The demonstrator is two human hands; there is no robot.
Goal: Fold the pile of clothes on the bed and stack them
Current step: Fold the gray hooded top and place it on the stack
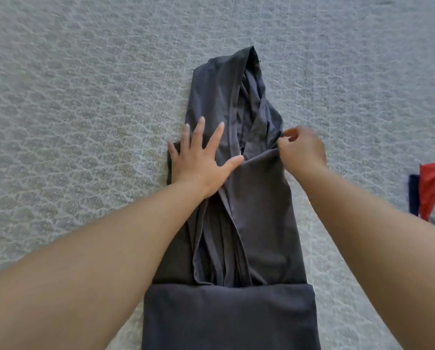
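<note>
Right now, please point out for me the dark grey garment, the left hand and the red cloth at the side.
dark grey garment (262, 223): head view, flat right panel of it.
left hand (198, 160): head view, back of the hand.
red cloth (429, 188): head view, its red fold at the right edge.

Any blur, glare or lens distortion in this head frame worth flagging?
Head view: right hand is motion-blurred where it pinches the dark grey garment; left hand pressing flat is sharper. Light is soft and even, no glare. Bedspread smears toward the corners, wide-angle stretch.
</note>
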